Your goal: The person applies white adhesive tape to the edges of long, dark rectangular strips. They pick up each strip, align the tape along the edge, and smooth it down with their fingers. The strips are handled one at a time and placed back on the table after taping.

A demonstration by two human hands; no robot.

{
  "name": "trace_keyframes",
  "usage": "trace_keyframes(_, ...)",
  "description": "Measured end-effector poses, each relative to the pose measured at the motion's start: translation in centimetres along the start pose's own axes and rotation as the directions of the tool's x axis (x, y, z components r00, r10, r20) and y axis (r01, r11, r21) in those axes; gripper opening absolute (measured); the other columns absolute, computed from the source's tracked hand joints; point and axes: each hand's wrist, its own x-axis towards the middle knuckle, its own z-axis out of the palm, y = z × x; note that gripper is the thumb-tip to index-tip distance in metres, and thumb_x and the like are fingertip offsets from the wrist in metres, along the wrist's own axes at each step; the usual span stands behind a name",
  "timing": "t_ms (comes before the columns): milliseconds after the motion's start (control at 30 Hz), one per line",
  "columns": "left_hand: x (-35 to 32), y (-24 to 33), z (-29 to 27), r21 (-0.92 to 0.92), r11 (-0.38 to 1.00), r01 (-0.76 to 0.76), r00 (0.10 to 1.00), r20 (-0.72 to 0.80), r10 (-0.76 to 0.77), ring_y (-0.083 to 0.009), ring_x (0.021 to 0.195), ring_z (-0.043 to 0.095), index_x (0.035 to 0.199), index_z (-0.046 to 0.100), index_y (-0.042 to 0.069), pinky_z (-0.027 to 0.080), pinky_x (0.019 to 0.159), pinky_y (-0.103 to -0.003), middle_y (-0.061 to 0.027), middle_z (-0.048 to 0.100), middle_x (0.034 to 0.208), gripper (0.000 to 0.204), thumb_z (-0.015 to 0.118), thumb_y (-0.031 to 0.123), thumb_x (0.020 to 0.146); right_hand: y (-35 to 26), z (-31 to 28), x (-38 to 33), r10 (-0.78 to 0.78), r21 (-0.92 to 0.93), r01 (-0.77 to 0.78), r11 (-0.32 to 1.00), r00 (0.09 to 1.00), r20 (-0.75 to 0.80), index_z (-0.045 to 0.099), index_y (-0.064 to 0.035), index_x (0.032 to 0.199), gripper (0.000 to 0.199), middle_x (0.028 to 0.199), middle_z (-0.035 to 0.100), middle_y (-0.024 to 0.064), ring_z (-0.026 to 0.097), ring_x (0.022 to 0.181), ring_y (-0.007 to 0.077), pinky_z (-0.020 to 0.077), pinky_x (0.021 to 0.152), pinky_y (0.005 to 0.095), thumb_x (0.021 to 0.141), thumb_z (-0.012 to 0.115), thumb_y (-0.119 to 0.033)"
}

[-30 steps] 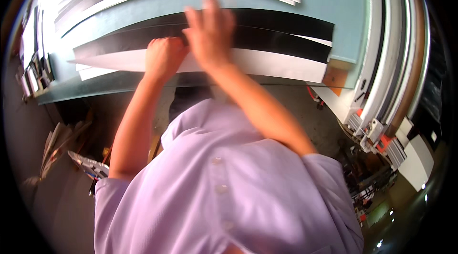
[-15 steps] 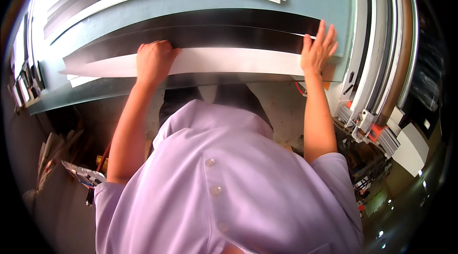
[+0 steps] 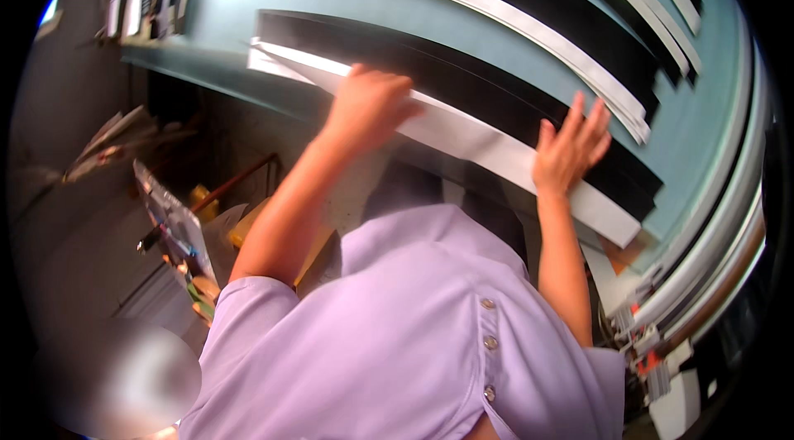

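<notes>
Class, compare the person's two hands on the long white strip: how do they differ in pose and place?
The left hand is curled, gripping the white strip near its middle; the right hand lies flat, fingers spread. The left hand sits farther along the strip; the right hand is nearer its cut end. Both touch the same strip.

Left hand (image 3: 368,101) motion-blurred, grip unclear; strip stack (image 3: 463,138) partly hidden under both hands; bottom-left corner blurred.

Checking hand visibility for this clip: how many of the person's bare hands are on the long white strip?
2. The left hand presses on the white strip near its middle; the right hand lies flat, fingers spread, farther toward its right end.
</notes>
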Motion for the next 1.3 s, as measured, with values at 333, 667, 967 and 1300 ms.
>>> trace_keyframes(333,-4.0,-20.2,-9.5,0.034,0.866,0.499,0.863,0.078,-0.500,-0.0224,0.094,0.059,0.077,0.071,0.010,0.028,0.104,-0.038,-0.0039,0.067,0.083,0.018,0.077,0.026,0.081,-0.2,0.2,0.2,-0.060,-0.005,0.060,0.998,0.998,-0.036,0.037,-0.0092,0.154,0.069,0.160,0.032,0.0165,0.029,0.149,0.0368,0.0186,0.117,0.0570,0.104,0.027,-0.056)
trace_keyframes(667,-2.9,-21.7,-8.4,0.008,0.849,0.528,0.841,0.139,-0.523,-0.0254,0.097,0.057,0.077,0.072,0.009,0.028,0.104,-0.037,-0.0049,0.067,0.084,0.019,0.077,0.027,0.080,-0.2,0.5,0.2,-0.081,-0.038,0.080,0.996,0.996,-0.026,0.038,-0.0077,0.153,0.066,0.160,0.032,0.0152,0.028,0.150,0.0345,0.0177,0.118,0.0544,0.106,0.026,-0.053)
trace_keyframes(967,-2.6,-21.3,-8.6,0.145,0.850,0.507,0.845,0.112,-0.523,-0.0257,0.089,0.060,0.077,0.065,0.008,0.031,0.099,-0.037,-0.0062,0.065,0.083,0.029,0.080,0.033,0.076,-0.4,0.4,0.3,-0.095,-0.031,0.093,0.995,0.994,-0.053,0.037,-0.0055,0.153,0.067,0.160,0.031,0.0180,0.028,0.149,0.0359,0.0181,0.118,0.0546,0.106,0.027,-0.052)
trace_keyframes(1300,-4.9,-23.6,-7.9,0.284,0.727,0.625,0.780,-0.173,-0.602,-0.0251,0.099,0.064,0.115,0.058,0.013,0.034,0.096,-0.042,-0.0075,0.064,0.110,0.057,0.081,0.046,0.074,0.1,0.0,-0.6,-0.109,0.124,0.137,0.983,0.972,-0.210,0.048,-0.0029,0.144,0.058,0.153,0.041,0.0209,0.039,0.142,0.0361,0.0207,0.116,0.0545,0.108,0.030,-0.045)
